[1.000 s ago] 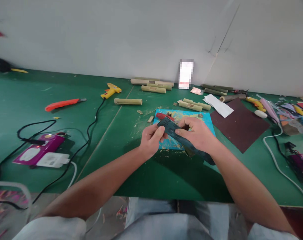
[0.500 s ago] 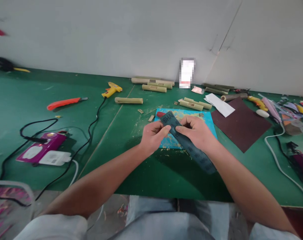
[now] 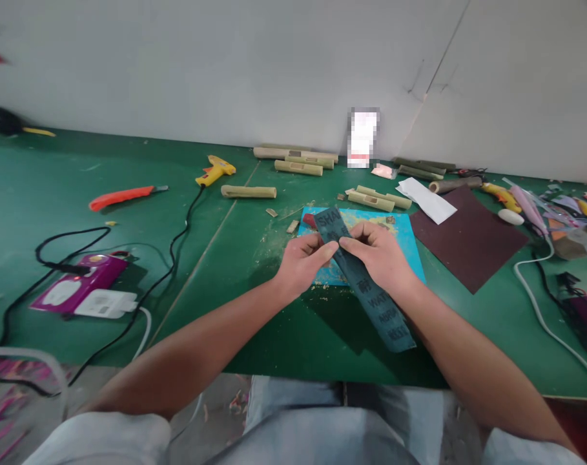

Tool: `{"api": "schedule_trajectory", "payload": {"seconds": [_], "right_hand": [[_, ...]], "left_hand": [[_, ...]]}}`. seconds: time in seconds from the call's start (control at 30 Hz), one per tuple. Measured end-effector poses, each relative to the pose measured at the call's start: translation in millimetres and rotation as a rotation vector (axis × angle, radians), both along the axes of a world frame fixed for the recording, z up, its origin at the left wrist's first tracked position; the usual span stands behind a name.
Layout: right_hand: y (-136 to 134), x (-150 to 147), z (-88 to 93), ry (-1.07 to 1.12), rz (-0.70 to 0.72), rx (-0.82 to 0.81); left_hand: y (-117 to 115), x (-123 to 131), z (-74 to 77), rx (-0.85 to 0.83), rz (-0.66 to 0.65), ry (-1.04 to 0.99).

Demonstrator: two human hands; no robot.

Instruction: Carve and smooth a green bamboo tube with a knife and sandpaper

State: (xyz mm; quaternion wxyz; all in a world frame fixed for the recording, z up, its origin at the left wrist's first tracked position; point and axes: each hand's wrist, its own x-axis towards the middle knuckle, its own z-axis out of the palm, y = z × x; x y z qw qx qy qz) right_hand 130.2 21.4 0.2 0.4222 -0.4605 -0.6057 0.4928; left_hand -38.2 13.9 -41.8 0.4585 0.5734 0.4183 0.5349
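Note:
Both hands pinch one strip of sandpaper (image 3: pixel 370 284), its dark blue-green printed backing facing up. My left hand (image 3: pixel 303 261) grips the strip's left edge, thumb on top. On the other edge, close beside the left thumb, my right hand (image 3: pixel 380 255) holds it between thumb and fingers. The strip slants from upper left to lower right, and its long lower end hangs free. Underneath the hands lies a blue board (image 3: pixel 414 255) strewn with sawdust. A red object (image 3: pixel 308 221) shows at the board's upper left, partly covered by the strip.
Cut bamboo tubes (image 3: pixel 298 168) lie at the back, with another tube (image 3: pixel 248 192) nearer. To the left are a yellow glue gun (image 3: pixel 216 170), an orange utility knife (image 3: pixel 123 197) and a purple power strip (image 3: pixel 80 284) with cords. A dark brown sheet (image 3: pixel 472 252) and white paper (image 3: pixel 426 200) lie right.
The strip has been turned so its printed backing faces me more fully and its lower end swings nearer. My left hand has shifted slightly right, closer to the right hand.

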Motion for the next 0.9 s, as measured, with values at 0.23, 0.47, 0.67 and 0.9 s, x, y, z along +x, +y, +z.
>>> {"api": "schedule_trajectory", "payload": {"seconds": [0.23, 0.47, 0.67, 0.9], "right_hand": [[-5, -6, -3.7, 0.105, -0.044, -0.022], [-9, -9, -3.8, 0.212, -0.115, -0.009], [-9, -10, -5.9, 0.238, -0.112, -0.039], [-6, -8, -4.5, 0.229, -0.193, 0.01]], "left_hand": [[-4, 2, 4.1, 0.109, 0.069, 0.143], [-6, 6, 4.4, 0.051, -0.052, 0.088], [-8, 8, 7.1, 0.111, 0.016, 0.124], [-11, 13, 6.2, -0.005, -0.128, 0.155]]}}
